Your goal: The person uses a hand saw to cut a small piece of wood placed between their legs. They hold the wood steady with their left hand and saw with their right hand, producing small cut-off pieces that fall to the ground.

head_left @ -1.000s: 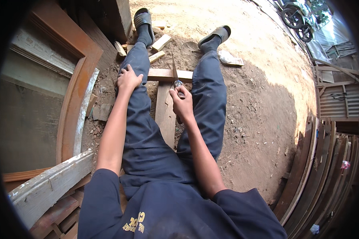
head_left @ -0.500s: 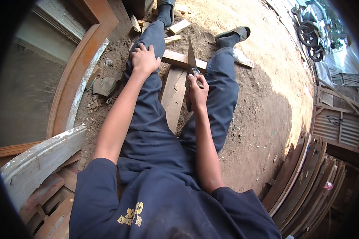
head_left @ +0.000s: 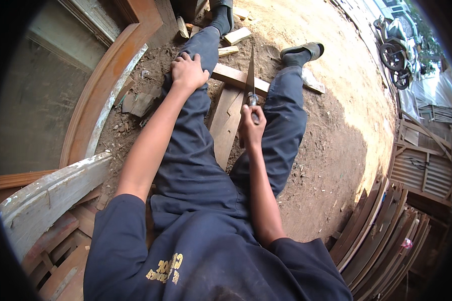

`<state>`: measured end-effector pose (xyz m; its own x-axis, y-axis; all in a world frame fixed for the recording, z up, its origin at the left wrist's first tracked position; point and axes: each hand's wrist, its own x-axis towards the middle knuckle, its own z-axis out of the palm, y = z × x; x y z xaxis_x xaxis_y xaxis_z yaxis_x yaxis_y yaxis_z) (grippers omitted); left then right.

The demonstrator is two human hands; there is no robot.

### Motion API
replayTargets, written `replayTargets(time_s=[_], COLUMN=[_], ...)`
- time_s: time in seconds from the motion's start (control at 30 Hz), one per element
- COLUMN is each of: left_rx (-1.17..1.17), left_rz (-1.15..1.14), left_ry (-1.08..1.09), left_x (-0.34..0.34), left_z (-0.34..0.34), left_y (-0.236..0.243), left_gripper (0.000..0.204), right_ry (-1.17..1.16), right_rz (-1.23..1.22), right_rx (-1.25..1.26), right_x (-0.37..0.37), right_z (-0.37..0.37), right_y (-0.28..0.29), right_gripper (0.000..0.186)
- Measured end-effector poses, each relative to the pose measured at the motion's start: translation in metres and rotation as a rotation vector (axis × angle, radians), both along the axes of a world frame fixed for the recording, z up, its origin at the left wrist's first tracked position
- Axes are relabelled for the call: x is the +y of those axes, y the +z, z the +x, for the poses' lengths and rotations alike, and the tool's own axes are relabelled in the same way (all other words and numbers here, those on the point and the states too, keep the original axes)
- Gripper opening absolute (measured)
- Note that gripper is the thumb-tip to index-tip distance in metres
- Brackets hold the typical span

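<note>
My right hand (head_left: 253, 123) is closed around the handle of a handsaw (head_left: 250, 67), whose narrow blade points away from me. The blade crosses a light strip of wood (head_left: 229, 74) lying crosswise between my lower legs. Whether its teeth have cut in is too small to tell. Under the strip, a wider wooden board (head_left: 225, 120) runs back toward me between my thighs. My left hand (head_left: 189, 71) rests on my left leg near the knee, fingers apart and holding nothing.
Offcuts (head_left: 237, 35) lie on the dirt by my left foot. To the left stand a wooden frame (head_left: 93, 95) and a weathered white plank (head_left: 55, 183). Several long boards (head_left: 376, 226) are stacked at right. A motorcycle (head_left: 394, 47) is parked far right.
My right hand has drawn back slightly toward me with the saw, and the blade has swung a little to the right. The left hand stays on the leg. The whole view has shifted slightly.
</note>
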<state>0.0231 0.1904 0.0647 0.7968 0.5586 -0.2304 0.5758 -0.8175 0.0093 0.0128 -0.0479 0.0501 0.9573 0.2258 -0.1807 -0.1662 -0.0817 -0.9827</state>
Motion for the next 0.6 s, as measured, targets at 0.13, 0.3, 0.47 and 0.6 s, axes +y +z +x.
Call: replayTargets(time_s=[0.13, 0.3, 0.47, 0.6], left_rx=[-0.018, -0.102, -0.071, -0.090], left_rz=[-0.051, -0.063, -0.030, 0.010], left_ry=[0.000, 0.035, 0.040, 0.020], left_x=[0.003, 0.017, 0.012, 0.009], left_z=[-0.003, -0.003, 0.011, 0.012], left_y=[0.003, -0.005, -0.002, -0.007], left_gripper=[0.071, 0.060, 0.065, 0.064], right_ry=[-0.003, 0.083, 0.057, 0.002], right_rz=[0.149, -0.107, -0.026, 0.125], right_rx=[0.136, 0.083, 0.178, 0.340], right_x=[-0.011, -0.033, -0.027, -0.014], right_z=[0.012, -0.065, -0.001, 0.032], right_y=[0.008, 0.078, 0.050, 0.062], right_gripper=[0.021, 0.022, 0.020, 0.020])
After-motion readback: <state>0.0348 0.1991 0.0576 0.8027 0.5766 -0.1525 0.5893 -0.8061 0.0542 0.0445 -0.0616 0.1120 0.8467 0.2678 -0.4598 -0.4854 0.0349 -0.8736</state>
